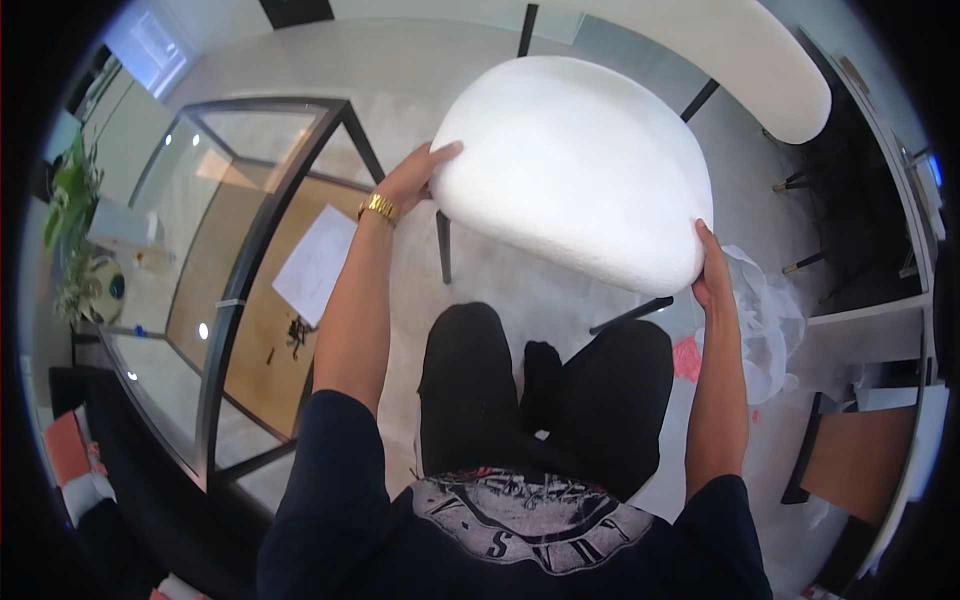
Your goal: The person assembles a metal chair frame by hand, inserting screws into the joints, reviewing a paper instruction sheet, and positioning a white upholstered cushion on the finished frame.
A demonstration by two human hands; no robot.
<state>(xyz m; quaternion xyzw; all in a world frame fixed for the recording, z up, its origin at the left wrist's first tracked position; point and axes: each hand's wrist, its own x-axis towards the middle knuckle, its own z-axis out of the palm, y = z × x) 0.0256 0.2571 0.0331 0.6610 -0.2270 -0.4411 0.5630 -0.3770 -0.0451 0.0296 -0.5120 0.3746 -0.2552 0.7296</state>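
Observation:
A white, rounded seat (575, 165) with a soft-looking, slightly textured surface is in front of my knees. My left hand (415, 175) grips its left edge, thumb on top and the other fingers mostly hidden under the rim. My right hand (712, 265) holds the near right corner, its fingers partly hidden against the side. Black legs stick out around the seat, one at the near left (445, 248) and one at the near right (630, 315). Farther off, a curved white piece (740, 60) stands behind it; whether the two are joined I cannot tell.
To my left stands a black-framed glass table (240, 260); a white paper sheet (315, 265) and small dark hardware (298, 335) lie on its brown lower surface. Crumpled clear plastic (765, 325) and a pink-red scrap (687, 358) are on the floor at right. Dark chairs (850, 220) stand beyond.

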